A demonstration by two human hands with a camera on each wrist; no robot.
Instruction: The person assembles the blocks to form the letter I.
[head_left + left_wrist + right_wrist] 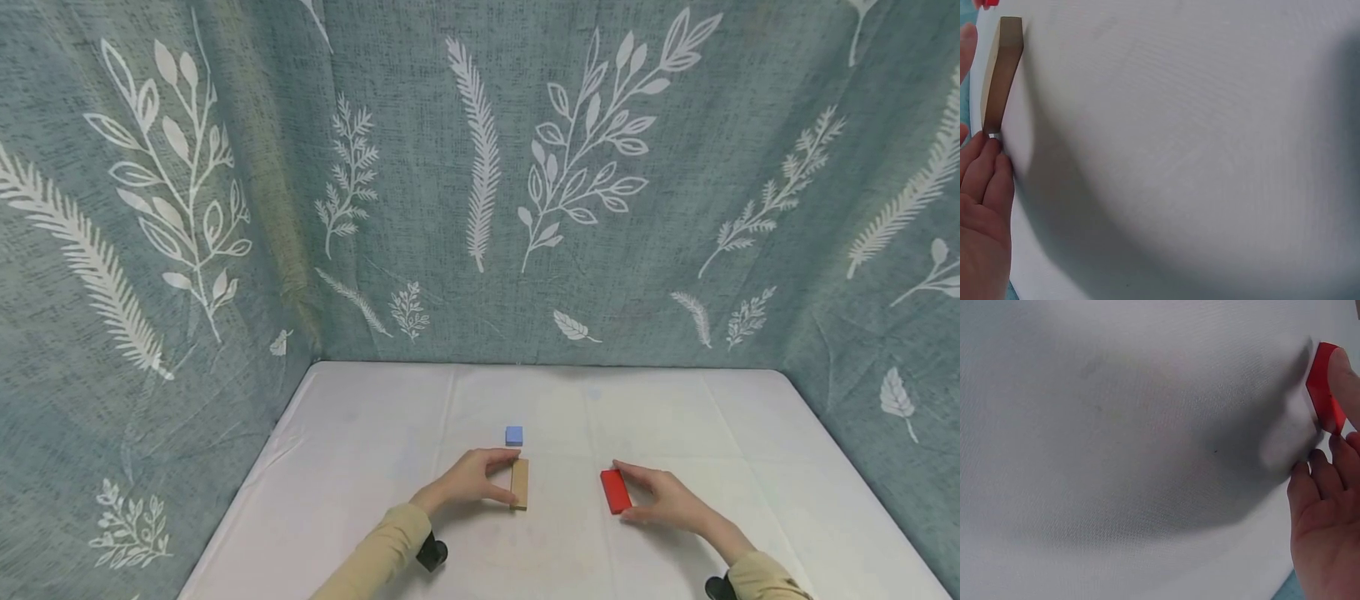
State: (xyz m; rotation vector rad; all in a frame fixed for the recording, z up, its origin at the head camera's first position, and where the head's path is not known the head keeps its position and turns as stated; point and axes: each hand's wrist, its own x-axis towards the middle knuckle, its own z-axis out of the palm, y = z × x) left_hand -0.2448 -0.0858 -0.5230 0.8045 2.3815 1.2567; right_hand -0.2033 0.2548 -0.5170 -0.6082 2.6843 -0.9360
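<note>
A tan wooden block (520, 483) stands long and narrow near the middle of the white table. My left hand (472, 479) spans it, fingertips right at its far end and thumb by its near end. The left wrist view shows a gap between that thumb (966, 50) and the wooden block (1004, 81). Farther right, my right hand (667, 500) holds a red block (616, 492) lengthwise between fingers and thumb. From the right wrist, the thumb (1344, 387) overlaps the red block (1322, 387), with fingertips at its end.
A small blue block (513, 436) sits just beyond the wooden one. White cloth covers the table (375, 417), and teal leaf-patterned curtains (420, 208) rise along its back and sides. Dark wrist cameras (431, 552) hang by both sleeves.
</note>
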